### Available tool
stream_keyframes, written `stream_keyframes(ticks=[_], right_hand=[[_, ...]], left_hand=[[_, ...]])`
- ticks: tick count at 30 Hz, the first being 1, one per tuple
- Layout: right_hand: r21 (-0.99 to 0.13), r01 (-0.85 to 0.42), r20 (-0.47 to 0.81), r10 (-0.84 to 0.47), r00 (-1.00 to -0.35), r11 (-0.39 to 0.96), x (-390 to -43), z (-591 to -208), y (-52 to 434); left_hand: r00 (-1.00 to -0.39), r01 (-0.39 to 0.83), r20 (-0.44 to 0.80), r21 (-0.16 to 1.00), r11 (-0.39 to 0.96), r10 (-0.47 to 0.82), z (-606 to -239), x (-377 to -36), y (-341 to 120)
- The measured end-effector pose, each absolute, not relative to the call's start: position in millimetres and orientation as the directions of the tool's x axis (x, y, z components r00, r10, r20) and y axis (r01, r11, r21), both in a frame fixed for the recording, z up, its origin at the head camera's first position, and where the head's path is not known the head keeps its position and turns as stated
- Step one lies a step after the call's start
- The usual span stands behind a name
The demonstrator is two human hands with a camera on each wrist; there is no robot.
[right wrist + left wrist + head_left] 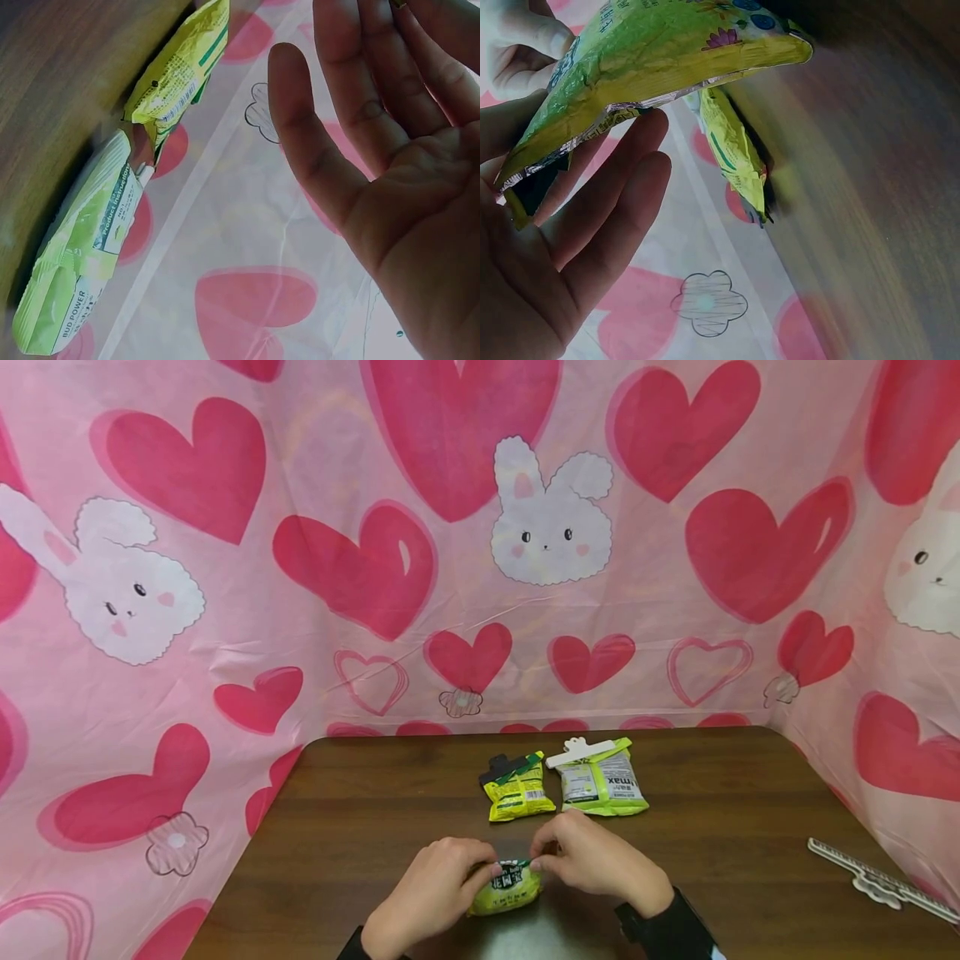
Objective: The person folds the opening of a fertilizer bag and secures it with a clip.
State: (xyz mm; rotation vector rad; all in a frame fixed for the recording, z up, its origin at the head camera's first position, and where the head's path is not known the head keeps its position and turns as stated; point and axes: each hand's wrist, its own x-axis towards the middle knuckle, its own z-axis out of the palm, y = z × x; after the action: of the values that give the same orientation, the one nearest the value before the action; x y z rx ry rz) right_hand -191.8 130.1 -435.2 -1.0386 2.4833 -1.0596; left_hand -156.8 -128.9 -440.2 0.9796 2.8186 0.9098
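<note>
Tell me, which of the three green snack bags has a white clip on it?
The rightmost bag at the back, the pale green one; a white clip closes its top. Its neighbour has a dark clip, and the hands hold the third.

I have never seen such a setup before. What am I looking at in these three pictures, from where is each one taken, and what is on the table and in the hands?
No machine here: a person works with two bare hands. The wide picture comes from a camera on the head; the other two from cameras on each wrist, looking past the palm.

On the dark brown wooden table lie a small yellow foil packet with a black clip, a light green packet with a white clip, and a spare long white clip at the right.

The left hand and the right hand together pinch the top of a third, yellow-green foil snack packet.
</note>
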Motion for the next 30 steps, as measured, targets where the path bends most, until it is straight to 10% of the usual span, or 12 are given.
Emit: stream_keyframes(ticks=[16,30], right_hand=[[-0.698,-0.424,0.011,-0.584,-0.812,0.577,-203.7,-434.9,184.6],[-0.602,-0.090,-0.269,-0.308,-0.913,0.794,-208.1,-438.3,254.9]], left_hand=[[-0.811,0.540,0.134,0.546,0.641,0.569,-439.9,-157.5,-128.8],[-0.805,0.550,0.145,0.548,0.630,0.576,-440.4,-156.8,-128.5]])
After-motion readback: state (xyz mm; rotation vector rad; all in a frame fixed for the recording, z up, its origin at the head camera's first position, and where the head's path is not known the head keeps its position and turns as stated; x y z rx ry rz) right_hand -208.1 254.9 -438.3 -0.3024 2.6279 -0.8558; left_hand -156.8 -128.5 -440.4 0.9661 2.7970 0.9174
